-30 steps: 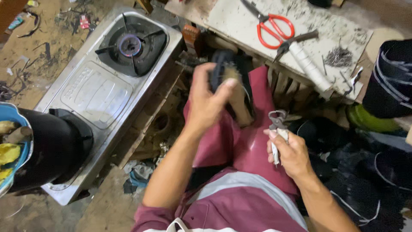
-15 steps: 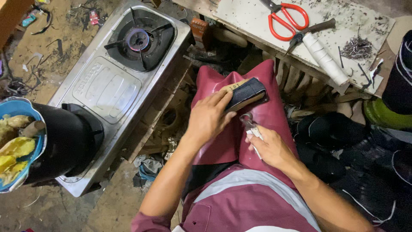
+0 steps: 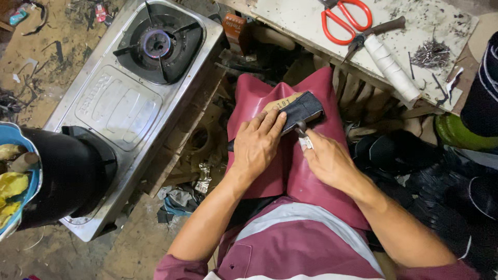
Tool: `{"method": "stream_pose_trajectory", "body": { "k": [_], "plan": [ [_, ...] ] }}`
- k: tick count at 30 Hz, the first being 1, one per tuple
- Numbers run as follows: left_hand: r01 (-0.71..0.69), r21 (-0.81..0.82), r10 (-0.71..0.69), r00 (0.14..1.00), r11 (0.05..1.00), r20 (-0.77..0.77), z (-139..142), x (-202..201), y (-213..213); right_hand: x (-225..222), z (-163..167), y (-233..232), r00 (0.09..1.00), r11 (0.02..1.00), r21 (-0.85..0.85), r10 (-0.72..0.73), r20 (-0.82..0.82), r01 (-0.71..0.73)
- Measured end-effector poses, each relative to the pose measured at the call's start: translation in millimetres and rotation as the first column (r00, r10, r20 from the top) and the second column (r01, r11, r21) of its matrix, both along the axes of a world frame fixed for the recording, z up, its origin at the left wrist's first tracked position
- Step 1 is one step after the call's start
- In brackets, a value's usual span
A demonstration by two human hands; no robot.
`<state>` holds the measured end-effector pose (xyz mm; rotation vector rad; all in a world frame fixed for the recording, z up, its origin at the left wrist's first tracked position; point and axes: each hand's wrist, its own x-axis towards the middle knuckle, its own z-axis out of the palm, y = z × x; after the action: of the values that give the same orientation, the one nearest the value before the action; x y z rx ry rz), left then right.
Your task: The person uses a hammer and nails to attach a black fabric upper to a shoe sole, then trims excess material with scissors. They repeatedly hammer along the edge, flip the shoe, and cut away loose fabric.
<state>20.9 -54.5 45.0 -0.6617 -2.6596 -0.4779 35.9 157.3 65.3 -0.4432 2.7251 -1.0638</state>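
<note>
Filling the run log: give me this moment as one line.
left hand: pressing shoe upper on lap | right hand: grip on small metal tool at upper's edge | scissors: on board, untouched

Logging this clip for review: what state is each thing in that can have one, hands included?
Left hand: flat, pressing on the dark shoe piece.
Right hand: gripping a small metal tool at the piece's edge.
Gas stove burner: lit, blue flame.
Red scissors: shut, lying on the bench.
White thread spool: lying on its side.
</note>
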Motion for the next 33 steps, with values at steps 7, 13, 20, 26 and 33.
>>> {"method": "stream_pose_trajectory", "body": {
  "k": [7, 13, 20, 26, 33],
  "plan": [
    [-0.018, 0.038, 0.016, 0.999, 0.999, 0.041, -3, -2, -2, 12, 2, -3, 0.987, 0.998, -0.063, -0.003, -0.161, -0.007],
    [-0.017, 0.077, 0.008, 0.994, 0.997, 0.113, -4, -8, -1, 8, -13, 2, 0.983, 1.000, 0.016, 0.001, -0.182, 0.002],
    [0.047, 0.236, -0.117, 0.950, 0.971, 0.291, 19, -21, -5, 7, -8, -6, 0.997, 0.916, 0.399, -0.012, -0.072, 0.040],
    [0.013, 0.159, -0.053, 0.966, 0.987, 0.251, 19, -31, 8, 16, -19, -12, 0.972, 0.985, 0.137, -0.073, -0.225, 0.105],
    [0.037, 0.117, -0.059, 0.980, 0.992, 0.191, 15, -24, 9, 10, -43, 0, 0.719, 0.661, -0.460, -0.178, 0.672, 0.593]
  ]
}}
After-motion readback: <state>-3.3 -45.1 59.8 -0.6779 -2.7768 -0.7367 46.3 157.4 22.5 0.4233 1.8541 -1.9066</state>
